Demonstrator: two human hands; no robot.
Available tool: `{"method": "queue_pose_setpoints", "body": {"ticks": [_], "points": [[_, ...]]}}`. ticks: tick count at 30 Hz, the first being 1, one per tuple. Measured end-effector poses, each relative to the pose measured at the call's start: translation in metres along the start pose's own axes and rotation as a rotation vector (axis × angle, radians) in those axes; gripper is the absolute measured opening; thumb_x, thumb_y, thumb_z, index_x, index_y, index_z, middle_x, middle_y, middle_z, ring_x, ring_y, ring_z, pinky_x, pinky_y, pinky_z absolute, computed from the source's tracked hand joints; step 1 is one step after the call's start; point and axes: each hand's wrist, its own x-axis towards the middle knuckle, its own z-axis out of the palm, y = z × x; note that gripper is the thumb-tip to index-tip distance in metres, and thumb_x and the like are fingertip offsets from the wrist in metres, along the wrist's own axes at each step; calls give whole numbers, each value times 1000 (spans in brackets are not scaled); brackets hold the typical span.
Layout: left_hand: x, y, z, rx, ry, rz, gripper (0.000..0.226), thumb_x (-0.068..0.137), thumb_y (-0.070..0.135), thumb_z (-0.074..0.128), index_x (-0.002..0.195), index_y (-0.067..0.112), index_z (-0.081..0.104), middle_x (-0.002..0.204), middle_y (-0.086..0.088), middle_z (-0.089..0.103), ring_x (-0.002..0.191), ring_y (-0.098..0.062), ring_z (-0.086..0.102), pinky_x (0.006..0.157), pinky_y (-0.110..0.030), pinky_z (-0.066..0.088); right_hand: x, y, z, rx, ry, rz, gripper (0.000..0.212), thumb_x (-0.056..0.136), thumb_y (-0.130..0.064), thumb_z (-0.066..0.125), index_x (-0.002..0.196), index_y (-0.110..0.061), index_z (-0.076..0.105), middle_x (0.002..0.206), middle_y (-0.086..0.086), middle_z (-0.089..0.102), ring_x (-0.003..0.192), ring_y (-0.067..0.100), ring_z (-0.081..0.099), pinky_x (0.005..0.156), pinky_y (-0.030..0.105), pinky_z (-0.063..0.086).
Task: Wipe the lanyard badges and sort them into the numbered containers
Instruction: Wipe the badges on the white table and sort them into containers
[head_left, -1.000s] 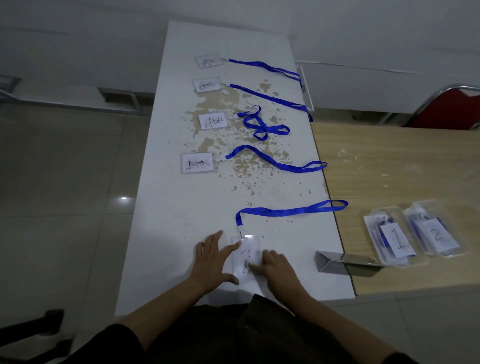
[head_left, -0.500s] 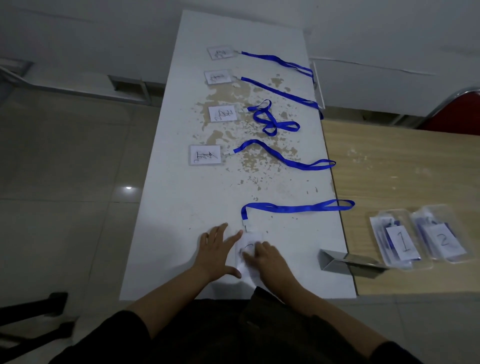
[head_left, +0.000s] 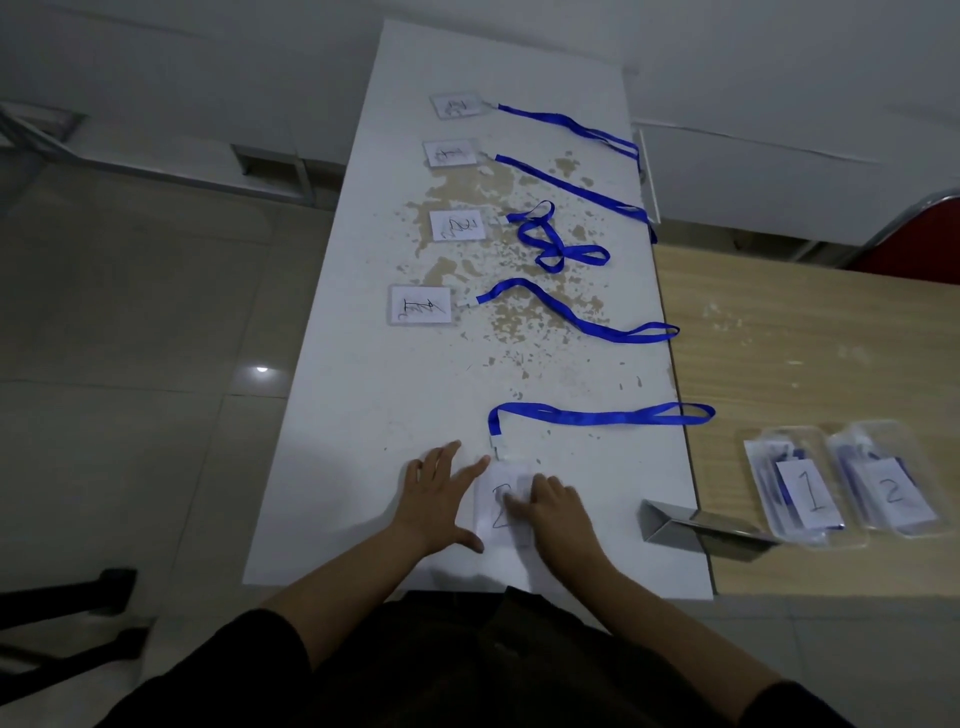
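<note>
While left hand (head_left: 439, 501) lies flat steadying badge "2" (head_left: 497, 506), right hand (head_left: 553, 506) rubs it, grip unclear; next: lift into container 2 (head_left: 891, 486)

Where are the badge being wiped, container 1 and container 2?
badge being wiped (head_left: 496, 512), head view, on its paper insert.
container 1 (head_left: 759, 519), head view, on its left wall.
container 2 (head_left: 917, 457), head view, on its right rim.
</note>
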Motion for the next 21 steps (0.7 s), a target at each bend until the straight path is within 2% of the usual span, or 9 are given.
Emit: {"method": "queue_pose_setpoints", "body": {"ticks": [2, 3, 5, 7, 10, 12, 16, 18, 21], "points": [[0, 1, -1, 1, -5, -4, 118, 63, 75, 68, 152, 42, -2, 161, -7, -12, 148, -32, -9, 117, -54, 1, 17, -2, -1, 23, 28, 140, 52, 98, -26, 52, 147, -28, 35, 135, 11, 44, 122, 25, 44, 101, 35, 39], [0, 2, -1, 5, -6, -8, 118, 63, 75, 68, 152, 43, -2, 161, -7, -12, 148, -32, -9, 117, -54, 1, 21, -9, -2, 40, 17, 139, 52, 98, -28, 52, 147, -26, 36, 138, 12, 43, 124, 26, 43, 103, 35, 39], [1, 2, -1, 12, -8, -14, 118, 63, 76, 67, 152, 43, -3, 161, -6, -12, 148, -32, -9, 117, -55, 2, 15, -22, 1, 97, -19, 56, 50, 94, -26, 60, 142, -21, 47, 129, 13, 52, 118, 28, 51, 96, 35, 45], [1, 2, 1, 4, -4, -17, 118, 63, 76, 67, 152, 43, -3, 161, -6, -12, 148, -32, -8, 117, -54, 3, 6, -17, 4, 73, 7, 5, 49, 88, -23, 67, 136, -24, 54, 115, 9, 56, 104, 25, 57, 84, 33, 48], [0, 1, 2, -14, -1, -16, 118, 63, 74, 69, 152, 43, -2, 161, -6, -13, 149, -31, -9, 117, -54, 2, 19, 3, -1, 28, 42, 150, 50, 97, -21, 51, 144, -30, 39, 126, 8, 47, 114, 23, 46, 94, 32, 40], [0, 1, 1, -10, -6, -14, 118, 64, 75, 68, 152, 42, -2, 161, -6, -14, 149, -31, -10, 117, -54, 2, 24, 1, 2, 57, 34, 189, 51, 98, -23, 48, 147, -28, 36, 131, 8, 46, 117, 22, 43, 97, 31, 38], [0, 1, 1, 0, -1, -9, 117, 65, 75, 67, 152, 42, -3, 161, -7, -14, 149, -32, -10, 117, -54, 1, 0, -7, 12, 72, -4, 13, 49, 98, -25, 50, 145, -30, 39, 126, 9, 49, 112, 24, 47, 92, 32, 39], [1, 1, 2, 5, -4, -11, 118, 64, 74, 68, 152, 42, -3, 161, -7, -14, 148, -32, -10, 117, -54, 2, 7, 8, 7, 55, 29, 103, 51, 98, -20, 50, 145, -35, 39, 121, 7, 50, 110, 23, 47, 91, 33, 40], [1, 1, 2, 14, 3, -10, 118, 64, 75, 68, 152, 42, -3, 161, -7, -13, 148, -31, -9, 117, -54, 3, 21, 5, 1, 89, 55, 225, 50, 98, -20, 49, 146, -31, 39, 125, 8, 48, 115, 23, 45, 95, 31, 40]]}}
